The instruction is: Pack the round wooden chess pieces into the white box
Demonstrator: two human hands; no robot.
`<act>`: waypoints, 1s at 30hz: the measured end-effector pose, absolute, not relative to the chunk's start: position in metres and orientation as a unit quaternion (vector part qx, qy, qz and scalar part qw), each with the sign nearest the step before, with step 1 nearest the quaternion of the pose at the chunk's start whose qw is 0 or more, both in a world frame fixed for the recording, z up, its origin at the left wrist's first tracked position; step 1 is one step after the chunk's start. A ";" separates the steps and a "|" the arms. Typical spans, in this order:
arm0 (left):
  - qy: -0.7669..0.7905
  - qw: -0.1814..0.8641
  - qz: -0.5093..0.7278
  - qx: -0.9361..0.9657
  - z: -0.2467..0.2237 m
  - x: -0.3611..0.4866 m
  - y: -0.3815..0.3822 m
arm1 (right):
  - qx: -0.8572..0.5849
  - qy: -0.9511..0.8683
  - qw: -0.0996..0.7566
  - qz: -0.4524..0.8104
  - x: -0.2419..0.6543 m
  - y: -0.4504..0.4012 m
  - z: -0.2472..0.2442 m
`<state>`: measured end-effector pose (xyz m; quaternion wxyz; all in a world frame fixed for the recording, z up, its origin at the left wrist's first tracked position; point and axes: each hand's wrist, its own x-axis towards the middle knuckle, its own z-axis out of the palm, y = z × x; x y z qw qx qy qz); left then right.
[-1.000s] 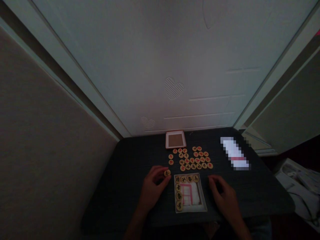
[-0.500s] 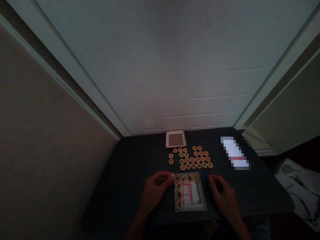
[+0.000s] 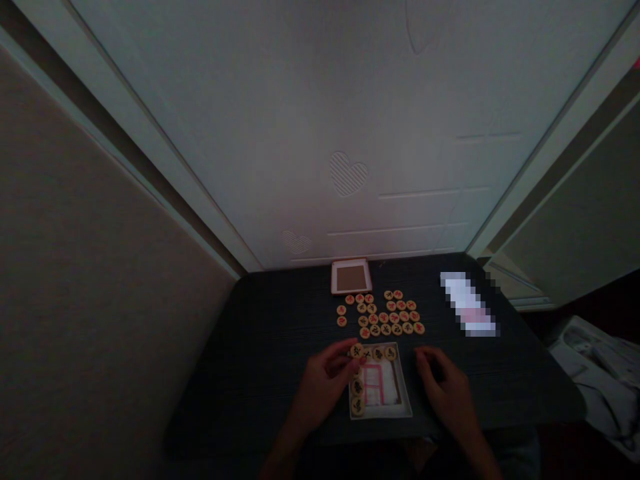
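My left hand (image 3: 323, 380) pinches a round wooden Chinese chess piece (image 3: 357, 351) between thumb and fingers. That piece is over the back left corner of a shallow square box (image 3: 407, 400). Inside the box, several pieces with black characters (image 3: 379, 354) line the back edge, and more (image 3: 357, 405) run down the left side, partly behind my fingers. A clear bag with pink lines (image 3: 387, 387) lies in the middle of the box. To the right of the box, my right hand (image 3: 445, 383) is closed, thumb against fingers; whatever it may hold cannot be made out.
Behind the box, several loose Chinese chess pieces (image 3: 395, 318), red and black, lie in rows on the dark table (image 3: 240, 360). A box lid (image 3: 351, 277) is against the white panel (image 3: 410, 133). A blurred-out white item (image 3: 467, 303) lies at the right.
My left hand has moved right, bringing its piece from outside the box's left edge to over the back left corner. My right hand stays nearly still.
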<state>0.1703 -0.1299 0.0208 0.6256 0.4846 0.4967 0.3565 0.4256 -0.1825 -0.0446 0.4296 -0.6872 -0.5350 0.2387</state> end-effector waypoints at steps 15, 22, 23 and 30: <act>0.414 0.255 0.164 0.858 0.017 0.201 -0.146 | -0.678 -0.540 0.439 0.236 0.424 -0.183 -0.040; 0.393 0.202 0.137 0.887 0.015 0.207 -0.147 | -0.675 -0.539 0.445 0.235 0.424 -0.182 -0.039; 0.394 0.198 0.136 0.887 0.014 0.208 -0.147 | -0.673 -0.540 0.447 0.236 0.424 -0.182 -0.039; 0.399 0.188 0.148 0.885 0.010 0.213 -0.147 | -0.668 -0.544 0.450 0.236 0.425 -0.181 -0.039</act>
